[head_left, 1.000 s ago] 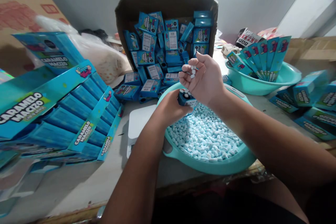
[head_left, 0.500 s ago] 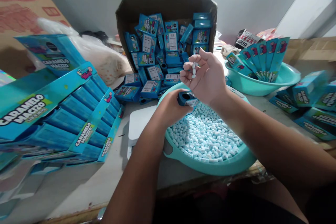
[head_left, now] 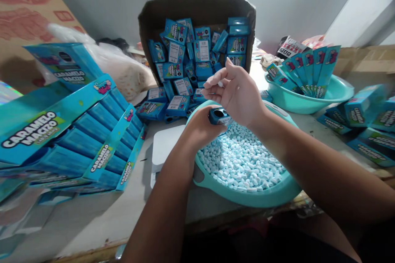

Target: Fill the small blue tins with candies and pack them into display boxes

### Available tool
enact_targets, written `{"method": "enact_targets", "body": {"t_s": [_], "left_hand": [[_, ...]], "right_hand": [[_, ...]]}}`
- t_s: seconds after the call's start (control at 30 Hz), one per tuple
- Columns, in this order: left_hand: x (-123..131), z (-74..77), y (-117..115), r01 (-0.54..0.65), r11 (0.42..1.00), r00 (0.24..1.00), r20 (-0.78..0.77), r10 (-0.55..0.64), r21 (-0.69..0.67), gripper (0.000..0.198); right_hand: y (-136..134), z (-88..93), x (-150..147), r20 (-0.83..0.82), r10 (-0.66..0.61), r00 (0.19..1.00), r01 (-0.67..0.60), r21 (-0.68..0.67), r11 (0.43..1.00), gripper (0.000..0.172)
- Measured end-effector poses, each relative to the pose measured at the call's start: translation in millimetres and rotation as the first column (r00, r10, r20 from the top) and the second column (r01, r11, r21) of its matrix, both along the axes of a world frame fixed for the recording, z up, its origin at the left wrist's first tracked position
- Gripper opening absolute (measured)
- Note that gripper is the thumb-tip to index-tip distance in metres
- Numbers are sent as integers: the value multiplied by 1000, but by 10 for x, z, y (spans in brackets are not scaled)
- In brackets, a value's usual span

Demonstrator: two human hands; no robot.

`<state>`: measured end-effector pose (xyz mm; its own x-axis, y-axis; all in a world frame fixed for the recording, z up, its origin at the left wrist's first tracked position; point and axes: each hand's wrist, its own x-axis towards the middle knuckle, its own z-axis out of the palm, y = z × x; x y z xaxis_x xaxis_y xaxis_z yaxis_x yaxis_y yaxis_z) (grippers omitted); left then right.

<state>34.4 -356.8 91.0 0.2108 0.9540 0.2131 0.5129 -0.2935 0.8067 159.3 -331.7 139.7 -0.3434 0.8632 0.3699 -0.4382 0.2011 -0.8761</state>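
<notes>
My left hand [head_left: 202, 128] is wrapped round a small blue candy box [head_left: 220, 119], whose dark round opening faces up. Just above and to the right of the box is my right hand [head_left: 242, 96], palm tilted and fingers curled together. At least one pale candy [head_left: 220, 84] shows at its fingers; the rest of what it holds is hidden. Below both hands stands a turquoise basin [head_left: 256, 201] with many light-blue and white candies [head_left: 247, 164] in it.
A cardboard carton [head_left: 197, 2] of small blue boxes lies behind the basin. On the left stands a blue display box [head_left: 74, 115]; a white scale [head_left: 165, 144] is beside the basin. A second turquoise bowl [head_left: 308, 107] holds flat cartons, with blue boxes [head_left: 370, 119] to its right.
My right hand has shifted slightly left and its fingers have curled further, so fewer candies show. The left hand still holds the box in nearly the same place.
</notes>
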Motion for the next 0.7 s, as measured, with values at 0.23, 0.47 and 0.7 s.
{"method": "enact_targets", "body": {"t_s": [0.23,0.47,0.7], "left_hand": [[19,-22,10,-55,998,998,28,55,-8,26],[-7,-14,23,-64,997,973,225,52,44,35],[-15,-34,37,-120,993,943,314,112,6,41]], "right_hand": [[-27,10,-16,212,-167,963,144,119,982,60],[86,40,136,507,-558,657,307,496,812,42],[197,7,228,678,-695,240,122,689,715,29]]}}
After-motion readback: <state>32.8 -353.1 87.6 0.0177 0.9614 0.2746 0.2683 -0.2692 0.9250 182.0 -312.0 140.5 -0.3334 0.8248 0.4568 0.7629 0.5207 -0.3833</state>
